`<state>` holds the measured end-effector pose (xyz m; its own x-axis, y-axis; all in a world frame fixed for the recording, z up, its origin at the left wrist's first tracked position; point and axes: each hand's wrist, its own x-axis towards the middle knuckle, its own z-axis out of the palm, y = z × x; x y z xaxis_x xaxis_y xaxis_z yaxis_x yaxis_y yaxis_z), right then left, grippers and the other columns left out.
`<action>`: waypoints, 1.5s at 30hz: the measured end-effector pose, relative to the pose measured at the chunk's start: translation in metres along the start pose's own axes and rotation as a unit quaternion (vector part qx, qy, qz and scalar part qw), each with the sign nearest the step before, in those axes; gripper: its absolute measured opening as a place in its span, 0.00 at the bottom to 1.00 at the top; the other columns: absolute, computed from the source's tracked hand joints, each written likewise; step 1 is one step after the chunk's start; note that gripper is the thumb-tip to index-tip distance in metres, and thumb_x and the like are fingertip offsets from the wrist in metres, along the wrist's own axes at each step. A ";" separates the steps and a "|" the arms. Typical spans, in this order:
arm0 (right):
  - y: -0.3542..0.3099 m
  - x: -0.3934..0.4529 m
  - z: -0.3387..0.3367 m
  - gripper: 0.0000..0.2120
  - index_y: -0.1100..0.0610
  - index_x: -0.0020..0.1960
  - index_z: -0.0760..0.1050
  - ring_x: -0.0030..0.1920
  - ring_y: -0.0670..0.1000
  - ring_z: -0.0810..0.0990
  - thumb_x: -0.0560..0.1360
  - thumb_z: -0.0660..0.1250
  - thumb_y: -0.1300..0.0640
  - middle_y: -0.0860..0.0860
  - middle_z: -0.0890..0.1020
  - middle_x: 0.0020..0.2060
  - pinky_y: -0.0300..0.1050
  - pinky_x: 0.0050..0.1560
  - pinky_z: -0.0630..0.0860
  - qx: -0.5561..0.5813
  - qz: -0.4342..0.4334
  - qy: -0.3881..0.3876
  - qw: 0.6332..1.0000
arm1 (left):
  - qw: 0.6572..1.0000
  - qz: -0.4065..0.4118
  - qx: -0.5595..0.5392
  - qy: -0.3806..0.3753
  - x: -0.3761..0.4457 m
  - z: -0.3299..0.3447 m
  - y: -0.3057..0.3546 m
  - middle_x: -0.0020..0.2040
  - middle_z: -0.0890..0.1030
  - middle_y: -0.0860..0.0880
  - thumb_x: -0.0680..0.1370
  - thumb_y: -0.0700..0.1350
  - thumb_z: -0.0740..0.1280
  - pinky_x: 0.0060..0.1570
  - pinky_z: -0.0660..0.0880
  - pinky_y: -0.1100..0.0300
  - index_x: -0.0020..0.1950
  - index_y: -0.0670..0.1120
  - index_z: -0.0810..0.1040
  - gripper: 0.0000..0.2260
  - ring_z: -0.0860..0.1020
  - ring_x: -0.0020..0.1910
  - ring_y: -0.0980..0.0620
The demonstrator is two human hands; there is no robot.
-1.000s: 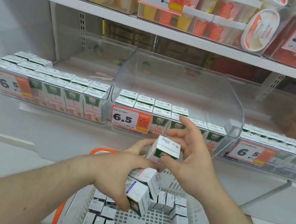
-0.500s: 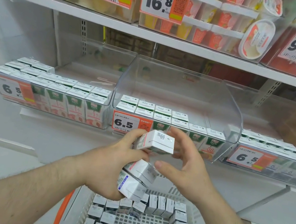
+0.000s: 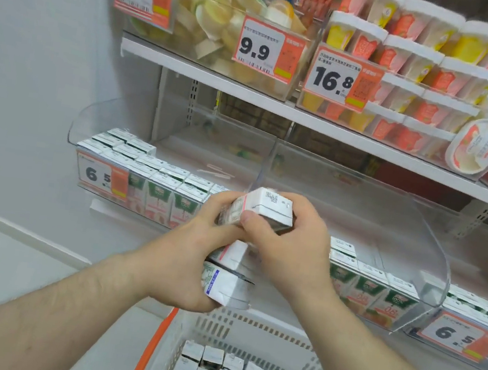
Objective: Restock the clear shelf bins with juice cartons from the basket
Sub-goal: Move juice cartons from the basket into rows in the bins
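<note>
In front of the middle bin (image 3: 417, 242), seen from my head camera, my left hand (image 3: 184, 258) has its fingers curled round a small stack of juice cartons (image 3: 227, 274), and my right hand (image 3: 294, 243) pinches the top carton (image 3: 267, 209) off it. The left bin (image 3: 92, 130) shows a full front row, the middle bin only front rows with room behind, and the basket (image 3: 246, 331) below holds many cartons, so I judge plenty is left

Both forearms reach forward, left hand (image 3: 190, 259) and right hand (image 3: 287, 245) meeting, fingers (image 3: 250, 219) curled gripping.
</note>
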<state>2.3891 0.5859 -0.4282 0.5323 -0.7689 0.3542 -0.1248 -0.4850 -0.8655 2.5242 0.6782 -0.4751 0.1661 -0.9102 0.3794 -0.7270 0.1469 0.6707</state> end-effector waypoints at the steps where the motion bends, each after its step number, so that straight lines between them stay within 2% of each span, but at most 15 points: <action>1: -0.004 0.009 0.006 0.13 0.49 0.46 0.79 0.40 0.44 0.83 0.64 0.75 0.49 0.43 0.84 0.39 0.43 0.41 0.80 0.020 0.019 -0.002 1.000 | 0.999 0.008 -0.040 0.033 0.000 -0.006 -0.005 0.73 0.61 0.61 0.63 0.52 0.78 0.68 0.68 0.56 0.71 0.66 0.66 0.39 0.67 0.72 0.54; 4: -0.020 0.037 0.023 0.10 0.58 0.47 0.80 0.43 0.57 0.85 0.69 0.72 0.52 0.57 0.85 0.42 0.50 0.37 0.83 0.107 0.081 -0.011 0.991 | 0.993 0.062 -0.016 0.097 -0.007 -0.024 -0.019 0.73 0.58 0.49 0.60 0.47 0.79 0.66 0.65 0.68 0.62 0.57 0.75 0.31 0.60 0.74 0.62; 6: -0.030 0.055 0.031 0.10 0.61 0.48 0.79 0.42 0.58 0.86 0.73 0.69 0.54 0.61 0.85 0.43 0.49 0.38 0.83 0.133 0.108 -0.018 0.985 | 0.989 0.007 -0.073 0.131 -0.017 -0.039 -0.025 0.72 0.60 0.52 0.57 0.49 0.77 0.62 0.65 0.73 0.57 0.56 0.76 0.29 0.54 0.74 0.68; 8: -0.036 0.072 0.041 0.11 0.62 0.47 0.80 0.41 0.57 0.86 0.74 0.69 0.53 0.61 0.85 0.42 0.49 0.38 0.83 0.135 0.112 -0.028 0.984 | 0.969 -0.064 -0.164 0.173 -0.019 -0.049 -0.033 0.72 0.61 0.56 0.54 0.50 0.76 0.56 0.72 0.71 0.57 0.54 0.77 0.31 0.61 0.69 0.73; 11: -0.038 0.095 0.060 0.10 0.58 0.48 0.79 0.40 0.52 0.85 0.73 0.70 0.51 0.55 0.84 0.42 0.45 0.41 0.83 0.070 0.068 -0.025 0.995 | 0.927 -0.142 -0.275 0.212 -0.020 -0.060 -0.051 0.69 0.67 0.58 0.50 0.50 0.76 0.53 0.75 0.65 0.60 0.53 0.77 0.37 0.71 0.65 0.63; 14: -0.039 0.118 0.083 0.09 0.52 0.50 0.75 0.38 0.40 0.77 0.72 0.70 0.51 0.43 0.79 0.40 0.27 0.30 0.70 -0.063 -0.004 -0.018 0.998 | 0.861 -0.193 -0.417 0.220 -0.026 -0.071 -0.062 0.56 0.81 0.43 0.51 0.42 0.75 0.36 0.78 0.55 0.59 0.49 0.77 0.35 0.82 0.46 0.44; 16: -0.037 0.136 0.104 0.11 0.52 0.51 0.74 0.38 0.39 0.75 0.72 0.70 0.50 0.44 0.78 0.42 0.30 0.26 0.68 -0.099 0.011 -0.049 0.994 | 0.823 -0.235 -0.473 0.212 -0.028 -0.077 -0.064 0.42 0.83 0.40 0.51 0.41 0.73 0.30 0.76 0.56 0.57 0.47 0.76 0.33 0.79 0.32 0.40; 19: -0.032 0.162 0.140 0.16 0.58 0.51 0.76 0.34 0.48 0.78 0.70 0.69 0.48 0.52 0.80 0.42 0.36 0.23 0.71 -0.135 0.091 -0.094 0.982 | 0.798 -0.267 -0.488 0.230 -0.028 -0.082 -0.069 0.36 0.81 0.41 0.54 0.40 0.71 0.32 0.75 0.56 0.56 0.46 0.76 0.29 0.76 0.27 0.42; 23: -0.018 0.177 0.175 0.14 0.58 0.40 0.73 0.41 0.55 0.80 0.71 0.71 0.47 0.54 0.78 0.41 0.49 0.44 0.82 -0.156 0.172 -0.160 0.959 | 0.796 -0.267 -0.491 0.233 -0.025 -0.083 -0.070 0.39 0.83 0.43 0.57 0.37 0.69 0.26 0.75 0.58 0.54 0.44 0.77 0.25 0.79 0.28 0.43; 28: -0.002 0.184 0.198 0.18 0.59 0.48 0.72 0.42 0.51 0.76 0.71 0.73 0.46 0.52 0.73 0.42 0.45 0.42 0.74 -0.173 0.191 -0.242 0.935 | 0.798 -0.252 -0.497 0.230 -0.023 -0.083 -0.078 0.42 0.84 0.43 0.57 0.36 0.69 0.26 0.75 0.61 0.53 0.45 0.77 0.24 0.81 0.30 0.47; 29: -0.002 0.185 0.198 0.20 0.58 0.51 0.72 0.44 0.51 0.75 0.71 0.74 0.47 0.52 0.73 0.43 0.55 0.61 0.65 -0.166 0.201 -0.266 0.928 | 0.802 -0.244 -0.493 0.231 -0.023 -0.082 -0.080 0.44 0.85 0.43 0.57 0.36 0.69 0.29 0.76 0.59 0.53 0.45 0.77 0.24 0.83 0.34 0.46; 30: -0.001 0.188 0.198 0.19 0.58 0.53 0.72 0.45 0.52 0.75 0.71 0.74 0.47 0.52 0.74 0.45 0.47 0.42 0.62 -0.151 0.214 -0.293 0.919 | 0.806 -0.239 -0.489 0.232 -0.023 -0.082 -0.083 0.45 0.85 0.43 0.57 0.36 0.69 0.32 0.77 0.58 0.53 0.46 0.77 0.24 0.83 0.38 0.45; 32: 0.003 0.198 0.194 0.15 0.59 0.53 0.77 0.43 0.54 0.78 0.75 0.70 0.48 0.55 0.80 0.47 0.49 0.47 0.77 -0.084 0.252 -0.350 0.898 | 0.813 -0.234 -0.480 0.233 -0.023 -0.081 -0.086 0.45 0.86 0.45 0.57 0.35 0.69 0.35 0.78 0.57 0.53 0.46 0.77 0.24 0.84 0.41 0.46; 36: 0.023 0.213 0.187 0.12 0.63 0.52 0.78 0.37 0.55 0.82 0.80 0.62 0.55 0.58 0.82 0.43 0.48 0.41 0.80 0.025 0.336 -0.374 0.864 | 0.816 -0.236 -0.475 0.230 -0.022 -0.080 -0.089 0.47 0.85 0.44 0.58 0.36 0.70 0.32 0.77 0.57 0.55 0.47 0.77 0.25 0.84 0.40 0.45; 45: 0.029 0.208 0.193 0.17 0.61 0.61 0.77 0.42 0.54 0.84 0.81 0.63 0.49 0.54 0.86 0.48 0.48 0.45 0.80 -0.048 0.344 -0.408 0.844 | 0.825 -0.227 -0.454 0.248 -0.013 -0.072 -0.089 0.50 0.85 0.42 0.59 0.37 0.72 0.31 0.78 0.57 0.57 0.47 0.76 0.26 0.84 0.42 0.42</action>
<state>2.6579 0.4921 -0.4484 0.7005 -0.3585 -0.6171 -0.6865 -0.1023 -0.7199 2.6349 0.7047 -0.4932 0.7003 -0.7135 0.0218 0.2459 0.2698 0.9310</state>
